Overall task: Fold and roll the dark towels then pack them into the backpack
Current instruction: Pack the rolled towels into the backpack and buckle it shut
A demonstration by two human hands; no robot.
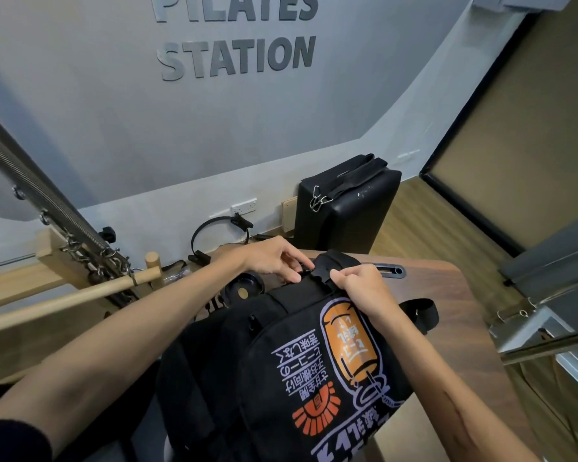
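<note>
Our hands at the top of the black fabric backpack (281, 355) with orange and lilac print.

Our left hand (274, 258) pinches its black buckle (309, 271); our right hand (361, 285) is clenched on the top flap, on the wooden table (447, 281).

Two bare forearms enter from the lower edge of the frame and end in the left hand (274, 258) and the right hand (361, 288) near the centre. Left arm: uncovered from wrist to above the elbow; a dark sleeve (14, 440), pushed up, shows at the lower left corner as a rounded black cuff. Right arm: uncovered along its whole visible length, from the lower right edge to the wrist; no sleeve edge falls within the frame, and faint linear marks run along the forearm at lower right. Both hands: no rings, watch, bands or gloves visible; nails short and unpainted where they can be seen.
</note>
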